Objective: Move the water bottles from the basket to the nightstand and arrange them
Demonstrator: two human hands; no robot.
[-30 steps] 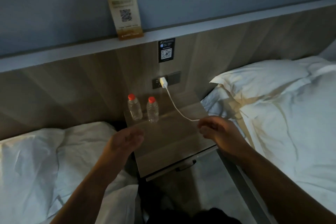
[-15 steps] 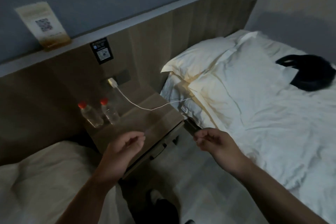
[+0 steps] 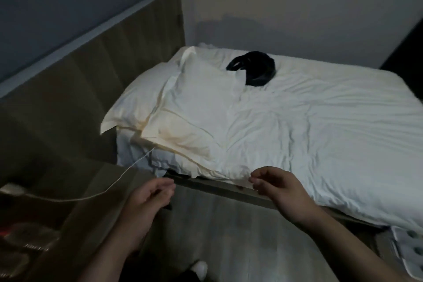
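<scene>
The bed (image 3: 320, 133) is the biggest thing here, white and a bit rumpled. The wooden headboard (image 3: 119, 52) runs along the top end of the bed. The nightstand (image 3: 91, 208) stands right beside the bed, at that same end. A big pillow (image 3: 194, 103) lies on the bed by the headboard.

A dark thing (image 3: 254, 71) with a loop handle sits on the far side of the bed, just behind the pillow. I think it is the basket, but the room is dim and I cannot see inside it.

The left hand (image 3: 148, 199) hangs by the near edge of the bed, next to the nightstand. The right hand (image 3: 281, 192) is at the near edge of the bed too. Both have loose, slightly curled fingers and hold nothing.

The water bottles (image 3: 29, 233) are a blur on the nightstand, on the side away from the bed. I see a red smear like a cap, but I cannot count them.

A thin white cable (image 3: 109, 188) goes across the nightstand and up to the bed.

What could go wrong? The basket is far across the bed, so a long lean is needed. The bed is soft, so a pulled basket may tip and spill. An arm could also catch the cable and knock the bottles over.
</scene>
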